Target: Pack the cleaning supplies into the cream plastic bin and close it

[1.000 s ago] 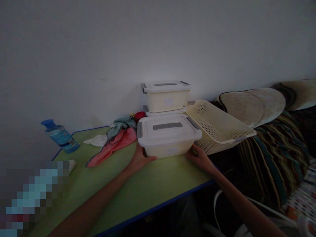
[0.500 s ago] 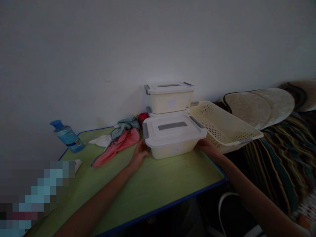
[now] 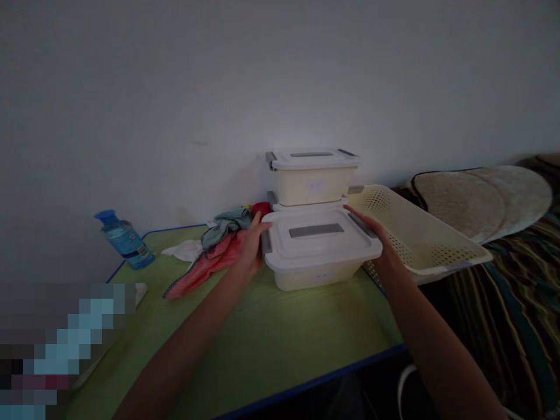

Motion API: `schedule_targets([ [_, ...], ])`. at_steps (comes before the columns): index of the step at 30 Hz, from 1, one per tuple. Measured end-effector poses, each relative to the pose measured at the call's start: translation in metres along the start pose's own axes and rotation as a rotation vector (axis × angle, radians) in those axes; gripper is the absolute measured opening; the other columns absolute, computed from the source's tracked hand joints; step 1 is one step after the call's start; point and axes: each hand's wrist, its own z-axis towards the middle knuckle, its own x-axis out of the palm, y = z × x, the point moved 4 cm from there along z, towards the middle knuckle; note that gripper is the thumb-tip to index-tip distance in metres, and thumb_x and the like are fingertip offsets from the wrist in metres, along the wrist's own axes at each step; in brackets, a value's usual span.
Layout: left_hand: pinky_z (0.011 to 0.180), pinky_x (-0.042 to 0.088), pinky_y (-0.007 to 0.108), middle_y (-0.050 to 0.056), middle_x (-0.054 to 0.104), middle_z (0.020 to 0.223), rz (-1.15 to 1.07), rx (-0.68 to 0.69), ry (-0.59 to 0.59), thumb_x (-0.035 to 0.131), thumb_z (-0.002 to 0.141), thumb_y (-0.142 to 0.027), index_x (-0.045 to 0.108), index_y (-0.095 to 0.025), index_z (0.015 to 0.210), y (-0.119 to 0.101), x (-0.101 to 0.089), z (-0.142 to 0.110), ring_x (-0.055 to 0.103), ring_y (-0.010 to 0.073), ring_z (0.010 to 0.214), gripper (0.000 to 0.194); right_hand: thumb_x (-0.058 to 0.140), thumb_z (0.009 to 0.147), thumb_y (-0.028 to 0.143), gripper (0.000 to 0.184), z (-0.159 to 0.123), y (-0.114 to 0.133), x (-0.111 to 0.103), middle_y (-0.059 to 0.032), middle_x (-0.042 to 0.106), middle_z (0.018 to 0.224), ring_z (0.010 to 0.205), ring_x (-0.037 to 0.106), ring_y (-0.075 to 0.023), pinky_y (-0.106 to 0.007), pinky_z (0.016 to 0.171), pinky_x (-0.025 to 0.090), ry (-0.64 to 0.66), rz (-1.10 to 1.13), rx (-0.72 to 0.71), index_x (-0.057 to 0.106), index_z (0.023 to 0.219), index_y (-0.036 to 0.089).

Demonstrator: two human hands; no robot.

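A cream storage box [image 3: 315,274] with a white lid and grey side latches stands before me on the green table [image 3: 280,356]. My left hand [image 3: 252,245] is pressed along its left side, fingers up by the latch and thumb at the lid's edge. On the opposite side, my right hand [image 3: 380,236] lies along the right latch, its fingertips reaching the far corner of the lid. Both hands clasp the box between them, and its lid is on. Directly behind it, another lidded box [image 3: 317,186] rests on top of a further one, which is mostly hidden.
Left of the boxes lie a red cloth [image 3: 196,277], a grey-blue cloth [image 3: 225,227] and a white cloth [image 3: 184,251]. A blue bottle [image 3: 129,242] stands at the table's left edge. To the right is a cream perforated basket [image 3: 420,233] beside a striped sofa [image 3: 516,280].
Both hands have moved up from the lower sides of the front box to its lid edges and latches. The whole view has shifted slightly, with things appearing further right.
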Motion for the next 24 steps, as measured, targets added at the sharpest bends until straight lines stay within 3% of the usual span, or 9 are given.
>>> schedule_targets([
  [3, 0.066, 0.045, 0.023, 0.004, 0.056, 0.118, 0.139, 0.005, -0.037, 0.069, 0.051, -0.012, 0.047, -0.023, 0.122, 0.001, 0.001, 0.0, 0.057, 0.018, 0.089, 0.075, 0.053, 0.071, 0.035, 0.047, 0.0, 0.002, 0.002, 0.0033, 0.057, 0.12, 0.11, 0.054, -0.0247, -0.042, 0.098, 0.04, 0.057, -0.033, 0.065, 0.054, 0.118, 0.028],
  [8, 0.06, 0.046, 0.023, 0.003, 0.057, 0.11, 0.146, -0.011, 0.004, 0.067, 0.047, -0.006, 0.049, -0.024, 0.117, 0.003, -0.001, 0.001, 0.057, 0.0163, 0.079, 0.075, 0.05, 0.069, 0.029, 0.046, 0.012, -0.005, -0.006, 0.0071, 0.053, 0.125, 0.113, 0.051, -0.0251, -0.042, 0.094, 0.042, 0.107, -0.093, 0.07, 0.054, 0.115, 0.033],
  [15, 0.058, 0.046, 0.025, 0.0, 0.057, 0.106, 0.084, 0.008, 0.021, 0.063, 0.045, -0.007, 0.048, -0.027, 0.118, 0.005, 0.0, 0.001, 0.055, 0.0154, 0.074, 0.077, 0.041, 0.065, 0.025, 0.057, 0.023, -0.019, -0.016, 0.0035, 0.055, 0.122, 0.104, 0.055, -0.0249, -0.04, 0.09, 0.044, 0.056, -0.06, 0.028, 0.049, 0.122, 0.027],
  [24, 0.054, 0.043, 0.023, -0.001, 0.058, 0.096, 0.06, -0.004, -0.034, 0.061, 0.041, -0.007, 0.047, -0.025, 0.118, 0.004, 0.003, -0.001, 0.052, 0.0136, 0.068, 0.08, 0.044, 0.062, 0.024, 0.052, 0.028, -0.025, -0.021, 0.0047, 0.057, 0.116, 0.098, 0.057, -0.0248, -0.04, 0.083, 0.047, 0.056, 0.024, 0.044, 0.052, 0.113, 0.03],
])
